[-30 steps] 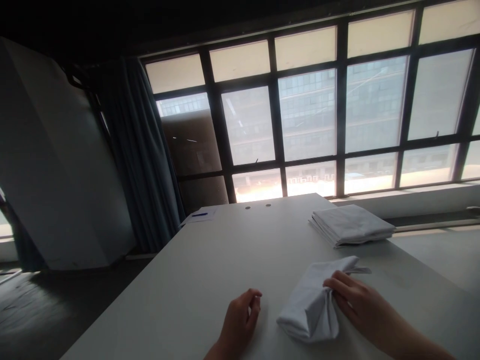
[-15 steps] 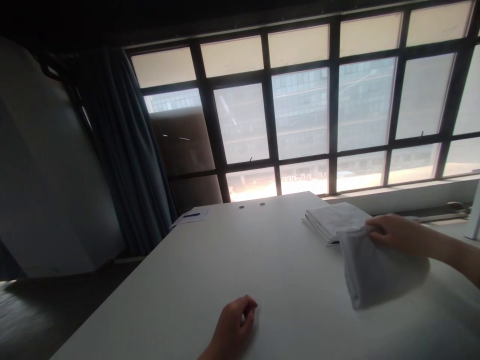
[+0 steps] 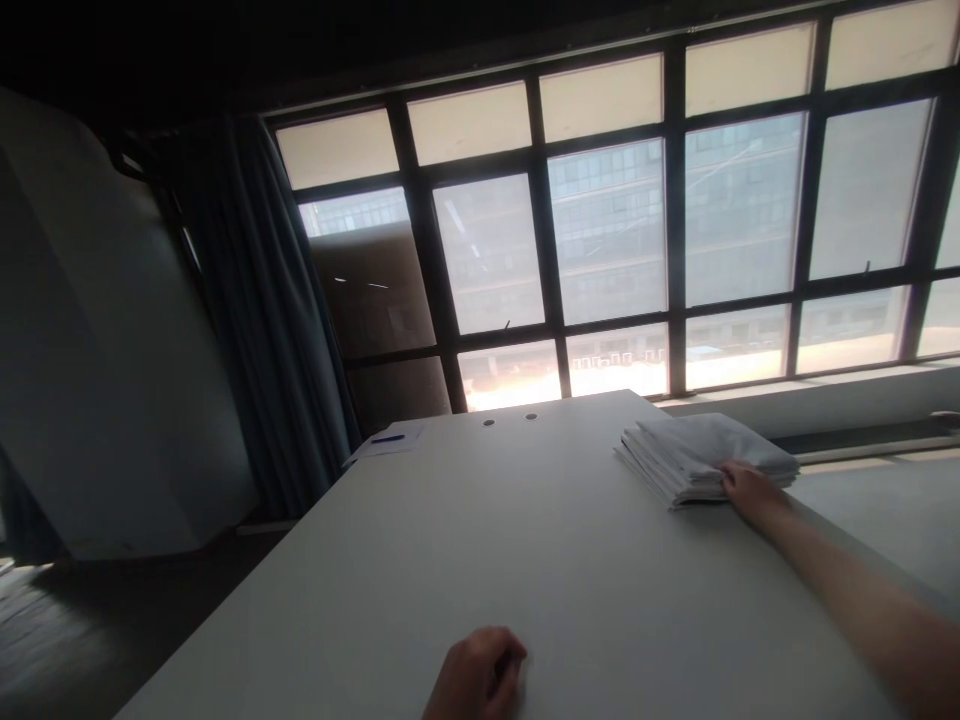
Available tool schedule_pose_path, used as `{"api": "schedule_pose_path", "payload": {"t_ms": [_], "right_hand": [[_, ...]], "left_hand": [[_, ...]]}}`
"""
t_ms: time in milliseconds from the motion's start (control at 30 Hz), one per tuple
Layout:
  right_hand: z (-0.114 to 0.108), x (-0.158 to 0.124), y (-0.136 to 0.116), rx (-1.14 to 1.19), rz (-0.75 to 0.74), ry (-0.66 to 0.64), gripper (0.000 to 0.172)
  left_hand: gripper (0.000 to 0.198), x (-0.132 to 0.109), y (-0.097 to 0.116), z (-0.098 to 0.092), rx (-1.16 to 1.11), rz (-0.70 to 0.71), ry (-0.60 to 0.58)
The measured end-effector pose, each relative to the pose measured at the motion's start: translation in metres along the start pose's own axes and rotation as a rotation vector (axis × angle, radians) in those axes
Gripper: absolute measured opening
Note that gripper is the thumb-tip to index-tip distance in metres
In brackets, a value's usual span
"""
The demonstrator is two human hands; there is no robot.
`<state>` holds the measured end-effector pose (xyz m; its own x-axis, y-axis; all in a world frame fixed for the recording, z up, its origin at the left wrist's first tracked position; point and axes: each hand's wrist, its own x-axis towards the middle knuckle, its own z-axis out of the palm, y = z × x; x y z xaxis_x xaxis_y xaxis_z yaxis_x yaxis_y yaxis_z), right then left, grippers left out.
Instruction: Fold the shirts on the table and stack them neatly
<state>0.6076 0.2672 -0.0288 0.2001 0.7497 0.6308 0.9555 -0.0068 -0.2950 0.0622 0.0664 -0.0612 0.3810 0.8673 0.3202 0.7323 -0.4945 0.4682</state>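
A stack of folded white cloths (image 3: 675, 460) lies near the right side of the white table (image 3: 480, 540), its layers showing along the left and front edges. At the stack's front edge, my right hand (image 3: 746, 490) has its fingers closed on the top folded cloth (image 3: 712, 440), which rests on the layers below. My left hand (image 3: 480, 672) is curled on the table near the bottom of the view, well away from the stack, with nothing visible in its fingers.
At the table's far left corner lies a paper sheet (image 3: 409, 436) with a blue pen (image 3: 388, 438) on it. Two round holes are set near the far edge. Beyond stand a dark curtain (image 3: 277, 330) and a large framed window (image 3: 607, 230).
My right hand has moved the folded cloth up and away from me, from in front of the stack onto its top. The left hand has stayed curled on the table.
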Motion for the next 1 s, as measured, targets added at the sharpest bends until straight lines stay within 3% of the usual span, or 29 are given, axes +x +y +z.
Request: {"api": "schedule_pose_path", "payload": {"t_ms": [167, 433, 600, 767, 833, 933, 1000], "right_hand": [[0.036, -0.017, 0.016, -0.047, 0.006, -0.027, 0.038], [0.035, -0.016, 0.022, -0.095, 0.024, -0.034, 0.037], [0.038, -0.023, -0.006, -0.206, 0.122, 0.02, 0.044], [0.054, -0.033, -0.034, -0.19, -0.107, -0.144, 0.061], [0.058, -0.04, -0.039, -0.189, -0.131, -0.186, 0.062], [0.058, -0.057, -0.047, -0.206, -0.116, -0.185, 0.065], [0.057, -0.076, -0.06, -0.22, -0.092, -0.162, 0.068]], "left_hand": [[0.018, 0.001, 0.004, -0.003, -0.008, -0.008, -0.023], [0.02, 0.002, 0.005, -0.004, -0.002, -0.019, -0.052], [0.017, 0.003, 0.005, -0.004, -0.009, -0.031, -0.065], [0.016, 0.004, 0.006, -0.006, 0.001, -0.003, -0.075], [0.016, 0.005, 0.005, -0.006, 0.007, 0.023, -0.067], [0.026, 0.007, 0.0, -0.005, 0.038, 0.059, -0.065], [0.042, 0.009, -0.003, -0.005, 0.097, 0.069, -0.132]]}}
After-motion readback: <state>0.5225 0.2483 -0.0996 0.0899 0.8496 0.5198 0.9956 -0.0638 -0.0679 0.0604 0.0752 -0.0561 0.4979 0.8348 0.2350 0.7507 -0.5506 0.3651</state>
